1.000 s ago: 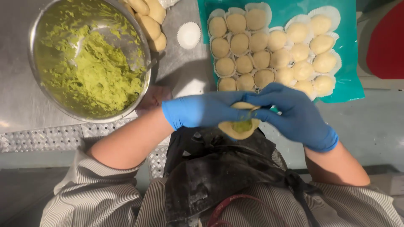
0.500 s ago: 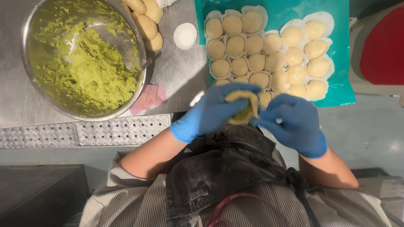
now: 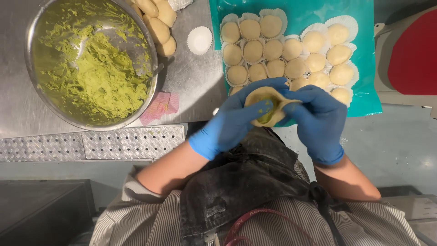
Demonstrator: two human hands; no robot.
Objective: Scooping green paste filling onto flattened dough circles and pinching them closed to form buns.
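- Pinching from both sides, the gloved fingers of the left hand and right hand close narrowly around a round of dough, held in the air just in front of the person's chest.
- The fingertips themselves are mostly hidden: the left thumb lies over the near edge of the dough, and the right fingers curl behind its far side, so exactly where each tip presses cannot be made out.
- The dough is pale cream, cupped like a half-closed pouch, with a dab of green filling showing in the open fold at its middle.
- The underside of the dough is out of sight, covered by the left palm.
- Just beyond the hands, a teal tray holds rows of finished pale balls in white paper cups; the nearest few are partly hidden behind the hands.
- To the left on the steel counter stands a large metal bowl smeared with green paste.
- A spoon handle at the bowl's right rim is hard to make out.
- An empty white paper cup sits between bowl and tray, and a pile of plain dough pieces is cut off at the top edge.
- A red-topped thing at the right is cut off too.
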